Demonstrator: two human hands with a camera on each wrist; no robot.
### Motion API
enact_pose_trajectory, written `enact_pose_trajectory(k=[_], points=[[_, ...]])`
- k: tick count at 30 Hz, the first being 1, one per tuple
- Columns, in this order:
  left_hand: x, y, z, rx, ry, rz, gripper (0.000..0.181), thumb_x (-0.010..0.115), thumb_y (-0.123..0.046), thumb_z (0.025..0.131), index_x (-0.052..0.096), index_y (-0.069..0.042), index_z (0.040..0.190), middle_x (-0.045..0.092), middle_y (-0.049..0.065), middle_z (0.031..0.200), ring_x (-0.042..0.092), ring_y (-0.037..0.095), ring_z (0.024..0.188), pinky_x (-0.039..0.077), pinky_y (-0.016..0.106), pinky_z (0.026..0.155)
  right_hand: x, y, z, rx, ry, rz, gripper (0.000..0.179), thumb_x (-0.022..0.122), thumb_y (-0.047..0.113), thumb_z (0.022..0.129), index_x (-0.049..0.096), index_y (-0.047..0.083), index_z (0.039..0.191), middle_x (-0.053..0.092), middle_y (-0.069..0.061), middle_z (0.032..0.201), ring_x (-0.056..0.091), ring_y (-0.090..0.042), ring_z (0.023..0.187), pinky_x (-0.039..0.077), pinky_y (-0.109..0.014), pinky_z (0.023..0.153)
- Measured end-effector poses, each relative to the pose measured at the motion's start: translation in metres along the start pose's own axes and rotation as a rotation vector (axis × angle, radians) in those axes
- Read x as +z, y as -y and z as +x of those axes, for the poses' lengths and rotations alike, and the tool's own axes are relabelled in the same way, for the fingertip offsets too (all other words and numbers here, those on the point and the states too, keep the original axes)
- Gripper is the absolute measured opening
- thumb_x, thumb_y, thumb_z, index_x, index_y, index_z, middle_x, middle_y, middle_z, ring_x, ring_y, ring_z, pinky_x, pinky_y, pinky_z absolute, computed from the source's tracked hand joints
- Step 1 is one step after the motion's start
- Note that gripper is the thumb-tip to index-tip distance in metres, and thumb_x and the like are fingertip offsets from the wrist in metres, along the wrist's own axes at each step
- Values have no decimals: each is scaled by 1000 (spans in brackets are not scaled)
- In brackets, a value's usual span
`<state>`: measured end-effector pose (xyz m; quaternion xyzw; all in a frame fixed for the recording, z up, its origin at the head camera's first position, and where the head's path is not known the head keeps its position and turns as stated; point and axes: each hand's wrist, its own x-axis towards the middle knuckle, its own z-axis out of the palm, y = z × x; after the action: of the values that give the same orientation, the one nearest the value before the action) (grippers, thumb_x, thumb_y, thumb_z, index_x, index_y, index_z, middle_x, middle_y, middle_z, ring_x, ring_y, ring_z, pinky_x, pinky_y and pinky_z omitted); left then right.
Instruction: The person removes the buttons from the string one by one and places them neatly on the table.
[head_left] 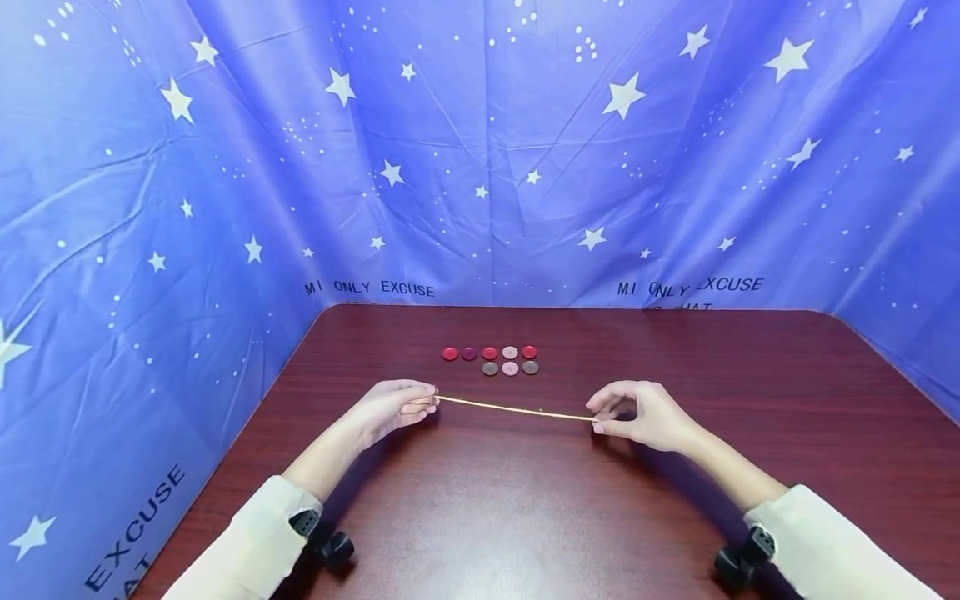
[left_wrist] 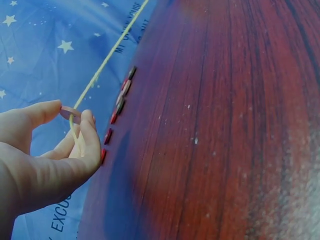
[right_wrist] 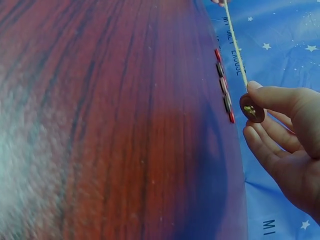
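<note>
A yellow string (head_left: 517,409) runs nearly straight between my two hands above the table. My left hand (head_left: 396,407) pinches a pinkish button (left_wrist: 69,114) between thumb and fingertips. The string passes through that button, and its loose tail hangs down toward the curled fingers. At the other end, my right hand (head_left: 636,414) holds a dark brown button (right_wrist: 252,108) by its edge, with a yellow knot showing on its face. Both held buttons are hard to make out in the head view. Beyond the string lie several loose buttons, among them a purple button (head_left: 469,353) and a grey-brown button (head_left: 490,368).
The loose buttons form two rows on the dark red wooden table (head_left: 495,517), red and pink ones among them. A blue star-print curtain (head_left: 487,217) hangs behind the table and along its left side. Each sleeve carries a black wrist camera.
</note>
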<state>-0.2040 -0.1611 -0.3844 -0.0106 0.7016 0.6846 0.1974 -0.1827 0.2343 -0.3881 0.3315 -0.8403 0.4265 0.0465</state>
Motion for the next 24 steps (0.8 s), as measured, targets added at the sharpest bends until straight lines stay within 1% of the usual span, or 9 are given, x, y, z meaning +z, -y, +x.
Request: enact_pose_trajectory(k=[4, 12, 18, 24], points=[[-2, 1, -1, 1, -12, -2, 34, 58, -11, 94, 55, 9, 121, 71, -3, 89, 68, 6, 82, 58, 20, 80, -2, 0, -2, -3, -10, -1, 25, 81, 9, 74, 69, 1, 95, 72, -7, 84, 65, -3, 72, 56, -22, 66], [-7, 3, -3, 5, -3, -2, 34, 58, -12, 95, 54, 8, 122, 72, -4, 88, 68, 6, 83, 57, 18, 79, -4, 1, -5, 5, -16, -15, 24, 81, 8, 75, 69, 2, 95, 71, -7, 83, 64, -1, 72, 55, -21, 64], [-9, 2, -4, 17, -2, -12, 32, 58, -12, 94, 55, 7, 120, 71, -6, 85, 67, 3, 80, 57, 18, 80, -6, 2, -7, -2, -25, -29, 23, 81, 8, 75, 69, 2, 94, 71, -7, 82, 64, -1, 71, 55, -20, 64], [-11, -1, -5, 23, 2, -20, 30, 57, -11, 95, 55, 6, 120, 71, -7, 86, 67, 3, 81, 57, 18, 80, -8, 2, -8, -1, -23, -20, 23, 80, 7, 75, 69, 1, 94, 71, -8, 82, 64, 0, 70, 55, -19, 64]])
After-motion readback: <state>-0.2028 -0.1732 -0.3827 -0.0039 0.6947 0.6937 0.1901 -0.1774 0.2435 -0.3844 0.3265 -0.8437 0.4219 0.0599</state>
